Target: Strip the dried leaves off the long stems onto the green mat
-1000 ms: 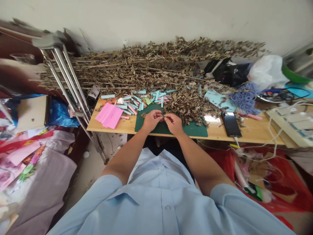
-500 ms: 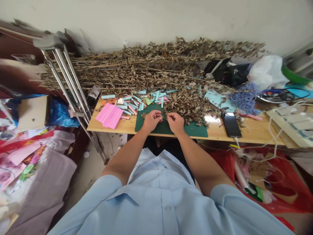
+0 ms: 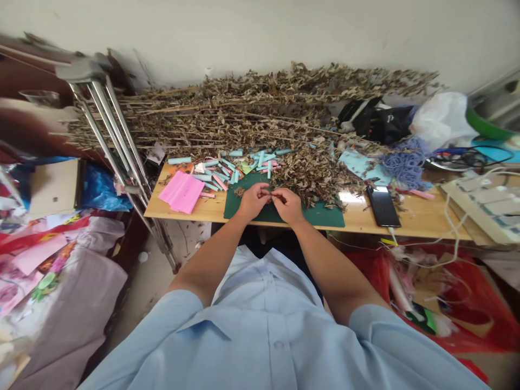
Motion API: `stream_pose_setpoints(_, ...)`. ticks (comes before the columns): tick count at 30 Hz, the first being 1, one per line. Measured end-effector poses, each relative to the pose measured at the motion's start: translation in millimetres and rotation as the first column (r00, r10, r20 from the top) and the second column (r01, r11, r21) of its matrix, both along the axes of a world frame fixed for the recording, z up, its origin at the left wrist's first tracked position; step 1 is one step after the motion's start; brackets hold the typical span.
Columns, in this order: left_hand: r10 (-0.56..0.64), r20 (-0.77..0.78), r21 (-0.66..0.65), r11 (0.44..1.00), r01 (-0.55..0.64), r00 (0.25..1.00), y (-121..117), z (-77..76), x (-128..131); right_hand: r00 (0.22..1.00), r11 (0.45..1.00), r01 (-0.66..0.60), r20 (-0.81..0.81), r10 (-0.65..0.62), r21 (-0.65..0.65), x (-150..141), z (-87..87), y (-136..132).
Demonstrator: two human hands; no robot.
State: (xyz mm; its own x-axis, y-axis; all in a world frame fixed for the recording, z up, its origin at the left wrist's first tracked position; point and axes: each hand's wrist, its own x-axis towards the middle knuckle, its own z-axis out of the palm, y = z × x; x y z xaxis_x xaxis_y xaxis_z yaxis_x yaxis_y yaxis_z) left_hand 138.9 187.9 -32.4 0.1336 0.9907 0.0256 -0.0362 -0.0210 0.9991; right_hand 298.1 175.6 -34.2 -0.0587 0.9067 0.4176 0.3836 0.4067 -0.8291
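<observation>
My left hand [image 3: 254, 201] and my right hand [image 3: 287, 205] meet at the fingertips over a dark green mat [image 3: 331, 215]. Both have their fingers pinched together; whatever lies between them is too small and hidden to name. Just beyond my right hand is a heap of crumbled dried leaves [image 3: 311, 176], partly on the mat. Small blue and pink paper rolls [image 3: 221, 176] lie scattered past my left hand. A stack of pink paper sheets [image 3: 182, 192] rests to the left on the wooden table [image 3: 211, 213].
Long dried leafy stalks [image 3: 244, 116] are piled along the wall. Metal crutches [image 3: 117, 130] lean at the table's left end. To the right are a black phone [image 3: 383, 207] on a cable, light blue paper [image 3: 365, 165], purple string [image 3: 408, 162] and a power strip [image 3: 483, 203].
My right hand drew a little to the right, away from my left, then came back to its fingertips. My left hand stayed nearly in place.
</observation>
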Motion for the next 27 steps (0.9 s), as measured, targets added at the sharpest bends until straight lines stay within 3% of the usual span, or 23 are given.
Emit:
stream_pose_setpoints(16, -0.027, 0.012, -0.001, 1.000, 0.027, 1.000, 1.5, -4.1, 0.1, 0.995, 0.995, 0.100, 0.032, -0.099, -0.020, 0.1, -8.7, 2.8)
stream_pose_setpoints(21, -0.024, 0.032, 0.006, 1.000, 0.024, 0.999, 2.2, -2.7, -1.6, 0.985, 0.981, 0.163, -0.036, -0.168, -0.105, 0.4, -12.3, 6.1)
stream_pose_setpoints(27, -0.075, 0.009, -0.004, 0.997, 0.075, 0.997, 2.4, -1.4, -1.7, 0.996, 0.996, 0.083, -0.016, -0.084, -0.044, 0.5, -8.2, 5.8)
